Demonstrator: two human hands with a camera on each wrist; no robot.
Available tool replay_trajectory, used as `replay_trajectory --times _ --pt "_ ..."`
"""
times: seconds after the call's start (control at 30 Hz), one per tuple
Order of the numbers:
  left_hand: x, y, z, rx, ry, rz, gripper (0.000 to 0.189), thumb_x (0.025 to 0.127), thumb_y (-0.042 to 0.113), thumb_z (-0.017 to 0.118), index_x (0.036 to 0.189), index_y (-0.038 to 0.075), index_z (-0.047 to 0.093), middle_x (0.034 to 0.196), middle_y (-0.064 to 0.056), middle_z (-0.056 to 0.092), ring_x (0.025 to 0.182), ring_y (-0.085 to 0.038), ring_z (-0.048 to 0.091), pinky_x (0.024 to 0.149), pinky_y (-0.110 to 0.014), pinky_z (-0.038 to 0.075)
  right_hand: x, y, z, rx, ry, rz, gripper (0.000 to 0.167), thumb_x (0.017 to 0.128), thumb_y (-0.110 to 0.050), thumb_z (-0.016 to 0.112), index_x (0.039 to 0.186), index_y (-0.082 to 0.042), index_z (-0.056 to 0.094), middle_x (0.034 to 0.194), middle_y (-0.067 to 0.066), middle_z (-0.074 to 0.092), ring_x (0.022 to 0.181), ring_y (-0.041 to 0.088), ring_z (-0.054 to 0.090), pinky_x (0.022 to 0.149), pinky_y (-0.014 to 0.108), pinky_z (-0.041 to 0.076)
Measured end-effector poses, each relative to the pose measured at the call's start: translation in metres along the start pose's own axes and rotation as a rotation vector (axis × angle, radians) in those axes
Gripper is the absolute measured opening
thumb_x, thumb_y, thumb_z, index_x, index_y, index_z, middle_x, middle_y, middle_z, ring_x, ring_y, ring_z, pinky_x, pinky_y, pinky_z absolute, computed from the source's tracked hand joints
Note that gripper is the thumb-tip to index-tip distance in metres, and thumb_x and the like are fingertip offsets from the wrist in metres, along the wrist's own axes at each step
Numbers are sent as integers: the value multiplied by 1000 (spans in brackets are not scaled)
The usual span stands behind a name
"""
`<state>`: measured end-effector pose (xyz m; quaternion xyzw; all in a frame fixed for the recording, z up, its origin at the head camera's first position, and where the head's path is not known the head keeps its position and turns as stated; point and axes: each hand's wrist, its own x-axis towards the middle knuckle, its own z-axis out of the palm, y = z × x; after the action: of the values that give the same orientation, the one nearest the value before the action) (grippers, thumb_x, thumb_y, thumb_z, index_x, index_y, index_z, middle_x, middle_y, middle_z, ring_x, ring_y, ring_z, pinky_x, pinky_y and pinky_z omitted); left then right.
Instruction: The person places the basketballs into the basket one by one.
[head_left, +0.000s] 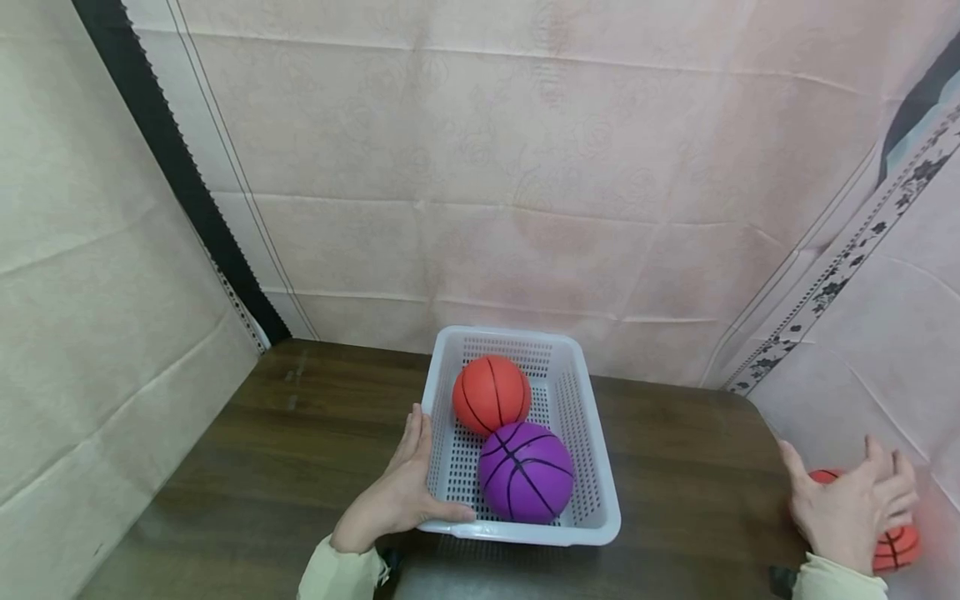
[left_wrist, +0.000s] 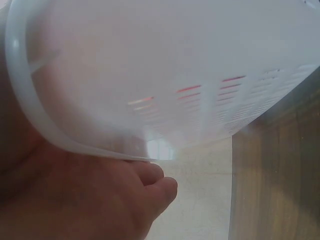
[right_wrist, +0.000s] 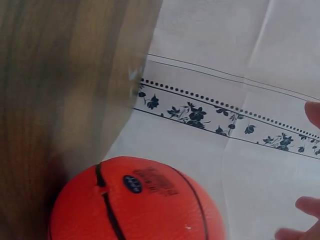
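A white plastic basket (head_left: 595,467) with perforated walls stands on the table. In it an orange mini basketball (head_left: 491,393) lies behind a purple mini basketball (head_left: 527,473), and the two look close together. My left hand (head_left: 402,492) grips the basket's near left corner, thumb over the front rim and fingers along the outer left side. Far to the right, my right hand (head_left: 851,504) has its fingers spread above another orange basketball (head_left: 897,547), which it partly hides. In the right wrist view, fingertips (right_wrist: 309,205) appear apart from that ball.
The dark wooden table (head_left: 330,442) extends on both sides of the basket. Pale cloth (head_left: 525,167) hangs behind it and at both sides, with a floral border strip (head_left: 832,283) on the right. The third ball is at the table's right edge, by the cloth.
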<state>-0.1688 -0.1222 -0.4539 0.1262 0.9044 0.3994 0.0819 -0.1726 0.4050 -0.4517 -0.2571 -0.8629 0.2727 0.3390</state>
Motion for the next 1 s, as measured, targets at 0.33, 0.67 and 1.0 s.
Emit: replay_trajectory --times 0.33,0.67,1.0 --pt "0 1 -1 -9 5 -2 145 59 54 89 154 5 -10 158 -5 -26 145 -31 -14 111 -61 11 2 12 4 -44 26 37 96 82 -45 72 151 -4 20 155 18 -1 138 43 0 104 65 1" --pt "0 2 0 -1 5 -2 145 58 56 88 154 5 -9 158 -4 -25 146 -31 -14 111 -60 12 -2 34 8 -100 21 40 97 79 -38 74 150 -1 19 154 24 4 139 43 1 103 64 1" --pt "0 1 0 -11 5 -6 144 59 52 89 154 4 -8 158 -4 -25 146 -31 -14 112 -59 11 -3 46 11 -126 7 75 100 75 -39 77 148 1 21 152 27 6 136 47 2 102 65 1"
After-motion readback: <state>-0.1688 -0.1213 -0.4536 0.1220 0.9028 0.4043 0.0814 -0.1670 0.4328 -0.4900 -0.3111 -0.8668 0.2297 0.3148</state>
